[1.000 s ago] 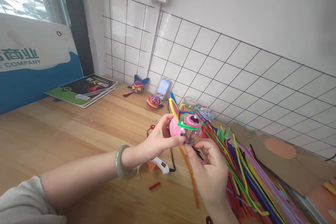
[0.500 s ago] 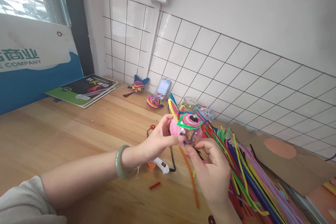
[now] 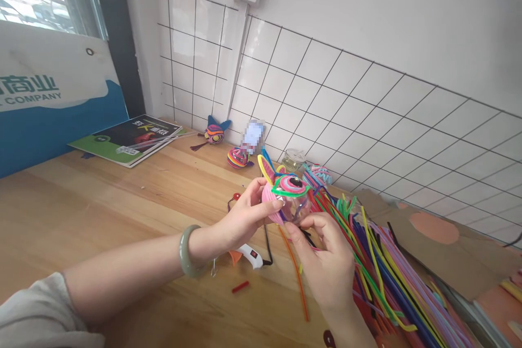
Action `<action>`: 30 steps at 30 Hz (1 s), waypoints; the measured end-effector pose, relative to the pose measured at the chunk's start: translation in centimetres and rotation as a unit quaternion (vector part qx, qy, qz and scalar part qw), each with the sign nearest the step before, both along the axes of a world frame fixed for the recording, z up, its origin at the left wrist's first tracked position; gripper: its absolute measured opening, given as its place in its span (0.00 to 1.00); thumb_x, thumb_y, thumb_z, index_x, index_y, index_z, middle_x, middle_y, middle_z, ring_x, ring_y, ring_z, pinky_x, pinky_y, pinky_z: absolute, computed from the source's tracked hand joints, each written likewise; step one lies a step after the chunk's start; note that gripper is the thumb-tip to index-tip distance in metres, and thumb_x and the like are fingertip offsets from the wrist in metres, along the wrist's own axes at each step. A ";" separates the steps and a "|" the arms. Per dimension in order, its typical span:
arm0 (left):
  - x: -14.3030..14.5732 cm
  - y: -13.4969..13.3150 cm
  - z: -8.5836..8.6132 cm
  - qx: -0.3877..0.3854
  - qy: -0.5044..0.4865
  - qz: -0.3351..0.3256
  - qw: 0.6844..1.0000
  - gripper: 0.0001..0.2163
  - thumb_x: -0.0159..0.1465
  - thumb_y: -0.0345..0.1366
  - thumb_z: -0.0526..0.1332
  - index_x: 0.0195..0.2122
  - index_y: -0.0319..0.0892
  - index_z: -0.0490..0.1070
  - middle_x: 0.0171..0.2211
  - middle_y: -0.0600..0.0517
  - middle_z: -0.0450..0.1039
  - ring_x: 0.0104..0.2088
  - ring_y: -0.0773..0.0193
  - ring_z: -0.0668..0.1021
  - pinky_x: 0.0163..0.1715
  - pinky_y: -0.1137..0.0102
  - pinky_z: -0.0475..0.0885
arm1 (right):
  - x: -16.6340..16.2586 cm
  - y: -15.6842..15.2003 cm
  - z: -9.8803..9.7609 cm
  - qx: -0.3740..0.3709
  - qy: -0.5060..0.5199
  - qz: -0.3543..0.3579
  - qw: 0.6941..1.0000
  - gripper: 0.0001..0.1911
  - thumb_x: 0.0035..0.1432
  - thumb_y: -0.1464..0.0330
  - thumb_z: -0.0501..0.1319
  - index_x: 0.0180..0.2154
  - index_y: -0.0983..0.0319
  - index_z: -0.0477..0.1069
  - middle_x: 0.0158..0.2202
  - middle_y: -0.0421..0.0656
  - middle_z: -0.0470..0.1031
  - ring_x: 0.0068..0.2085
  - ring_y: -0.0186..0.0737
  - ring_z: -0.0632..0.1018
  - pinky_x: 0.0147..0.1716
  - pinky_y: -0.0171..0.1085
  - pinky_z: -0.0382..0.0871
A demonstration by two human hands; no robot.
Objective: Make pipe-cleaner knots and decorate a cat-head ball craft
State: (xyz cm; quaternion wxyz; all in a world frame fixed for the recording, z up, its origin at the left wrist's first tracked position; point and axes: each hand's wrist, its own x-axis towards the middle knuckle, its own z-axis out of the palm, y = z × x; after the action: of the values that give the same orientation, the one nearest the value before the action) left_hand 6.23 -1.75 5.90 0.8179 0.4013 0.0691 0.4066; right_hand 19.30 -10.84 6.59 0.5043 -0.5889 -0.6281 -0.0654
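Note:
My left hand (image 3: 255, 209) is closed around the back of a clear plastic ball decorated with pipe cleaners (image 3: 289, 204). Pink coils cover its rear, and yellow-edged ears (image 3: 267, 168) stand on top. A green-rimmed eye with a black pupil (image 3: 295, 182) faces up, while the front of the ball is bare and see-through. At the ball's lower edge, my right hand (image 3: 324, 255) has thumb and forefinger together on what looks like a purple pipe cleaner (image 3: 281, 218); its end is hidden. Below lies a white-and-orange glue gun (image 3: 249, 255) with a black cord.
Loose coloured pipe cleaners (image 3: 395, 266) spread over the table's right side beside brown cardboard (image 3: 440, 250). Finished ornaments (image 3: 215, 131), a phone (image 3: 253, 136) and a glass jar (image 3: 293, 159) stand by the wire grid. A booklet (image 3: 130, 138) lies left; a red stick (image 3: 240, 286) lies in front.
The ball has turned and tilted slightly in my hands and shifted a little left. My right hand has moved slightly left with it; both hands keep their hold.

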 end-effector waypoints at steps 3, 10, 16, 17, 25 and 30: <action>0.0 0.3 0.0 -0.011 -0.003 0.002 1.000 0.17 0.58 0.35 0.65 0.46 0.43 0.64 0.47 0.47 0.70 0.42 0.61 0.76 0.41 0.64 0.71 | 0.3 0.3 -0.1 0.006 -0.012 0.014 1.000 0.05 0.55 0.68 0.64 0.33 0.59 0.67 0.32 0.41 0.72 0.37 0.39 0.75 0.37 0.39 0.70; -0.2 1.2 0.7 -0.039 0.018 0.012 0.999 0.14 0.58 0.39 0.64 0.43 0.40 0.66 0.39 0.46 0.73 0.39 0.57 0.77 0.40 0.59 0.73 | 1.2 0.8 -1.0 -0.063 0.064 0.007 0.996 0.09 0.56 0.63 0.63 0.35 0.60 0.67 0.41 0.46 0.75 0.27 0.35 0.76 0.26 0.36 0.74; -0.3 1.7 0.8 -0.061 0.029 0.015 0.998 0.12 0.60 0.38 0.61 0.44 0.39 0.67 0.40 0.44 0.73 0.40 0.57 0.77 0.41 0.59 0.74 | 1.1 0.8 -0.6 -0.185 0.146 0.035 0.971 0.12 0.58 0.58 0.59 0.35 0.59 0.66 0.35 0.43 0.76 0.23 0.35 0.77 0.26 0.36 0.73; -0.3 1.8 0.7 -0.065 0.028 0.017 0.997 0.12 0.60 0.37 0.61 0.43 0.39 0.67 0.39 0.45 0.73 0.39 0.57 0.77 0.40 0.59 0.74 | 1.0 0.8 -0.4 -0.197 0.164 0.052 0.965 0.12 0.58 0.57 0.59 0.34 0.59 0.66 0.34 0.43 0.76 0.23 0.35 0.77 0.26 0.36 0.73; -0.5 2.5 0.4 -0.070 0.023 -0.004 0.997 0.12 0.61 0.39 0.60 0.44 0.40 0.71 0.36 0.47 0.75 0.34 0.60 0.78 0.38 0.64 0.73 | 1.4 1.0 0.0 -0.239 0.169 0.117 0.949 0.11 0.59 0.59 0.58 0.38 0.59 0.69 0.34 0.41 0.75 0.34 0.37 0.78 0.35 0.35 0.73; -0.6 2.6 0.5 -0.061 0.041 -0.055 0.996 0.17 0.63 0.41 0.57 0.50 0.39 0.69 0.42 0.43 0.75 0.38 0.60 0.78 0.39 0.67 0.74 | 1.9 1.2 -0.3 -0.186 0.092 0.066 0.976 0.09 0.60 0.61 0.57 0.34 0.58 0.71 0.33 0.40 0.75 0.34 0.38 0.75 0.37 0.36 0.69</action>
State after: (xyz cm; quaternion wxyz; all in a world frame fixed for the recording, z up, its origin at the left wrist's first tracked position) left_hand 5.68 0.87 6.40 0.8583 0.3702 0.1049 0.3395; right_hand 21.23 -9.67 6.26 0.4444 -0.6333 -0.6178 0.1406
